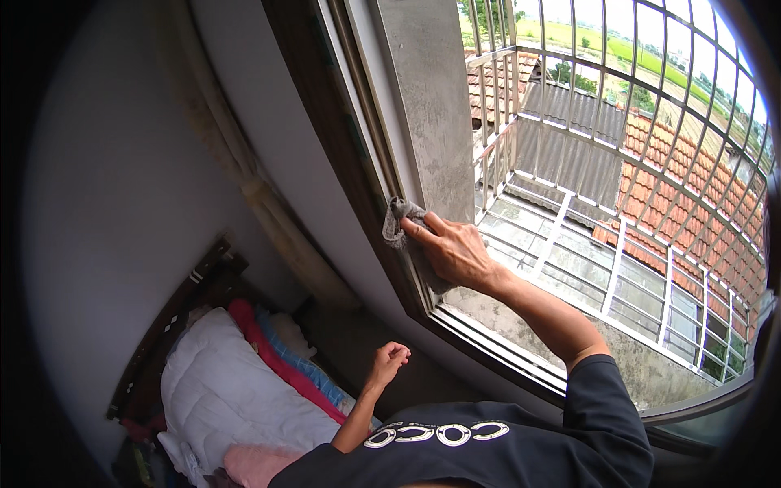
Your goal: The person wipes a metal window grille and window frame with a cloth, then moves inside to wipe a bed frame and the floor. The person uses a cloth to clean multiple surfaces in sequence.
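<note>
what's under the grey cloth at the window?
The grey cloth, in the right hand, lies against the side of the window frame. The frame shows above and below it; the stretch directly beneath is covered, so its surface can't be seen.

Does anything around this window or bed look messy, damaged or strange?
Little stands out. The white quilt lies rumpled, and the concrete wall beyond the window frame looks blotchy, perhaps weathered. No spill shows.
</note>
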`<act>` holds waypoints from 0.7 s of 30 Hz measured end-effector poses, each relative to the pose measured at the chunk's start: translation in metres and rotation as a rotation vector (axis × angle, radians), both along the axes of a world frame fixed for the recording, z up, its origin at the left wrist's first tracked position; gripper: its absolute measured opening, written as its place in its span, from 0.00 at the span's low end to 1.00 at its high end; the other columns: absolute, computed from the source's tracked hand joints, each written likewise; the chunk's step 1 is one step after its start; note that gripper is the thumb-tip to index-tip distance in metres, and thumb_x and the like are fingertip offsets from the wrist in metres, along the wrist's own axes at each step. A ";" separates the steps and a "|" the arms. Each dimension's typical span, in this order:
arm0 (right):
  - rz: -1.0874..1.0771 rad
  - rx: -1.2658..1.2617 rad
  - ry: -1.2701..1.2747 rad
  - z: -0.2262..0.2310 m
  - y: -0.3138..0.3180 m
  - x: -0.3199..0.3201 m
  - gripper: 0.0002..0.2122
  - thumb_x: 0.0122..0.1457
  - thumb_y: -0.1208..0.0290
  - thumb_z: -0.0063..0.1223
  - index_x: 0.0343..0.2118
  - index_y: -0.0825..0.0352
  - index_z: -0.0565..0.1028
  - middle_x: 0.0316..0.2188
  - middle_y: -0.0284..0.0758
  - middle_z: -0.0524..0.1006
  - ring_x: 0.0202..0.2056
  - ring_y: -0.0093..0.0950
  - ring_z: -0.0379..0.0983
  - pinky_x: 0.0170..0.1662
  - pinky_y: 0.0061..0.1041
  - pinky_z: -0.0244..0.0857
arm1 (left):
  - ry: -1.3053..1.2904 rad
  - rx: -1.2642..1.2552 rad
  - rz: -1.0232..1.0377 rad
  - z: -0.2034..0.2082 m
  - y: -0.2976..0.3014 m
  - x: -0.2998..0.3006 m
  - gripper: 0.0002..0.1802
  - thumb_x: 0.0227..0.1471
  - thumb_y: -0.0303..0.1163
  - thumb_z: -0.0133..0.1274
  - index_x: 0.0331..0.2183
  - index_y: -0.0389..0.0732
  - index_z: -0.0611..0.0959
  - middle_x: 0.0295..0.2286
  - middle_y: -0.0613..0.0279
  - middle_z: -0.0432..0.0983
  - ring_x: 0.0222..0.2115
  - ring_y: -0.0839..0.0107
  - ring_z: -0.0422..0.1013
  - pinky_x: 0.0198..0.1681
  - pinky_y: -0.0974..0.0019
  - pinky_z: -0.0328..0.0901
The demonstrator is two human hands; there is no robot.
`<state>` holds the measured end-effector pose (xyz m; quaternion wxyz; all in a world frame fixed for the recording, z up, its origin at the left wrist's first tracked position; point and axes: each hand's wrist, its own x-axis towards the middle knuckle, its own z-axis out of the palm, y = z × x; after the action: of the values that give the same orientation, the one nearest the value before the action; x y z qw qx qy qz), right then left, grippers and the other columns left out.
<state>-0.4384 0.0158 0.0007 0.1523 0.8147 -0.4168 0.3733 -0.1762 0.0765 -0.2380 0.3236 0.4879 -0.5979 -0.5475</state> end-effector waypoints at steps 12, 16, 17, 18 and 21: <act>-0.104 0.665 0.159 -0.216 0.032 -0.043 0.10 0.43 0.69 0.49 0.29 0.58 0.81 0.21 0.44 0.77 0.27 0.44 0.77 0.30 0.42 0.71 | -0.302 -0.168 -0.182 0.028 0.048 -0.066 0.09 0.55 0.32 0.53 0.34 0.36 0.82 0.29 0.62 0.81 0.28 0.77 0.76 0.34 0.72 0.69; -0.234 0.653 -0.121 -0.179 0.030 -0.067 0.10 0.47 0.67 0.49 0.29 0.69 0.72 0.27 0.49 0.75 0.31 0.48 0.74 0.34 0.44 0.68 | -0.412 -0.108 -0.090 0.015 0.077 -0.023 0.10 0.54 0.32 0.54 0.34 0.36 0.82 0.29 0.62 0.81 0.28 0.76 0.77 0.34 0.72 0.69; -0.264 0.622 -0.139 -0.156 0.024 -0.076 0.13 0.49 0.65 0.48 0.34 0.70 0.69 0.30 0.49 0.73 0.32 0.48 0.73 0.35 0.45 0.66 | -0.440 -0.097 -0.072 0.013 0.082 -0.015 0.09 0.54 0.32 0.54 0.34 0.36 0.82 0.29 0.62 0.81 0.28 0.77 0.76 0.34 0.72 0.69; -0.247 0.519 -0.203 -0.130 0.021 -0.081 0.14 0.50 0.66 0.50 0.36 0.71 0.67 0.32 0.51 0.72 0.29 0.48 0.73 0.33 0.46 0.68 | -0.420 -0.080 -0.025 0.008 0.089 -0.009 0.10 0.53 0.33 0.54 0.34 0.36 0.82 0.27 0.62 0.80 0.27 0.76 0.76 0.33 0.71 0.69; -0.168 0.177 -0.285 -0.048 0.009 -0.068 0.14 0.52 0.66 0.53 0.37 0.67 0.66 0.36 0.46 0.66 0.26 0.42 0.72 0.28 0.40 0.68 | -0.402 0.010 0.081 -0.011 0.109 0.021 0.11 0.52 0.33 0.55 0.33 0.35 0.82 0.25 0.61 0.80 0.26 0.75 0.76 0.33 0.71 0.69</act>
<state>-0.5059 0.0246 -0.0472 0.0503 0.7260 -0.5320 0.4329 -0.1549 0.1853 -0.2495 0.2171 0.6126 -0.6276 -0.4286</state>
